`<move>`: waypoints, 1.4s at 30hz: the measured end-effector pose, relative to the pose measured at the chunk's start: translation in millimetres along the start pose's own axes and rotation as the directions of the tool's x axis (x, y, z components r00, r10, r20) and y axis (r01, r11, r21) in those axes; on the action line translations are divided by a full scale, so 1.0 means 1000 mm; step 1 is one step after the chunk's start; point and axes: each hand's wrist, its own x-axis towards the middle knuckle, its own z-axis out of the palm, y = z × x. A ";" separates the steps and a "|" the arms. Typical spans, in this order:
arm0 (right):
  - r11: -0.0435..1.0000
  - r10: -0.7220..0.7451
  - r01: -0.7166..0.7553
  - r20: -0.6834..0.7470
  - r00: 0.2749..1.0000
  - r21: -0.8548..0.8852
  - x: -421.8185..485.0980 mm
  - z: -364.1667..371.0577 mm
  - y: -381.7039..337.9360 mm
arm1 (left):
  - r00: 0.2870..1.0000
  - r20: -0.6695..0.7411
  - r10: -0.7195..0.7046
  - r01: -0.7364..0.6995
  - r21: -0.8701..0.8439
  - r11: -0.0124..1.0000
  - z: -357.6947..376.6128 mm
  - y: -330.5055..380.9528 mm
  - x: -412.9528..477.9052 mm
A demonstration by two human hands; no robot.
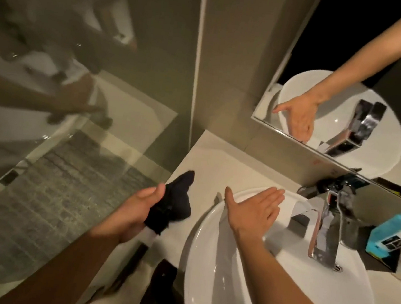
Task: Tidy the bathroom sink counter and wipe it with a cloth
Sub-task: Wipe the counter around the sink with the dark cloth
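Observation:
My left hand [135,209] grips a black cloth [175,199] over the left part of the white counter [218,162], near its front edge. The cloth's upper end sticks out past my fingers. My right hand [253,209] is flat and open, fingers together, palm down over the far left rim of the white oval basin [214,294]. It holds nothing. A chrome tap [329,230] stands to the right of that hand.
A mirror [358,70] behind the sink reflects my right arm, the basin and the tap. A blue and white tissue pack [398,229] lies on a dark tray [378,262] right of the tap. A glass shower screen [75,84] stands on the left.

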 end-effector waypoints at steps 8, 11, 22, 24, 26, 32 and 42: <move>1.000 0.021 -0.021 -0.027 0.999 -0.018 0.003 0.001 -0.002 | 0.818 0.478 0.319 -0.541 0.452 0.709 0.127 0.070 0.153; 1.000 0.017 -0.018 -0.045 0.999 -0.020 0.005 0.003 0.000 | 0.597 0.780 0.187 -0.802 0.574 0.163 0.175 0.047 0.212; 0.997 0.066 -0.068 -0.068 0.995 -0.023 0.009 0.009 0.001 | 0.354 0.926 -0.134 -0.831 0.246 -0.498 0.192 0.003 0.268; 0.997 0.068 -0.070 -0.063 0.996 -0.028 0.009 0.008 0.001 | 0.355 0.926 -0.124 -0.830 0.251 -0.499 0.185 0.004 0.265; 0.997 0.067 -0.069 -0.061 0.996 -0.034 0.009 0.007 0.000 | 0.363 0.925 -0.113 -0.832 0.268 -0.487 0.175 0.005 0.261; 0.996 0.063 -0.067 -0.073 0.995 -0.051 0.009 0.008 -0.002 | 0.413 0.906 -0.089 -0.835 0.337 -0.434 0.139 -0.004 0.249; 0.996 0.046 -0.050 -0.052 0.998 -0.078 0.008 0.010 -0.001 | 0.576 0.815 0.060 -0.769 0.565 -0.300 0.083 -0.028 0.198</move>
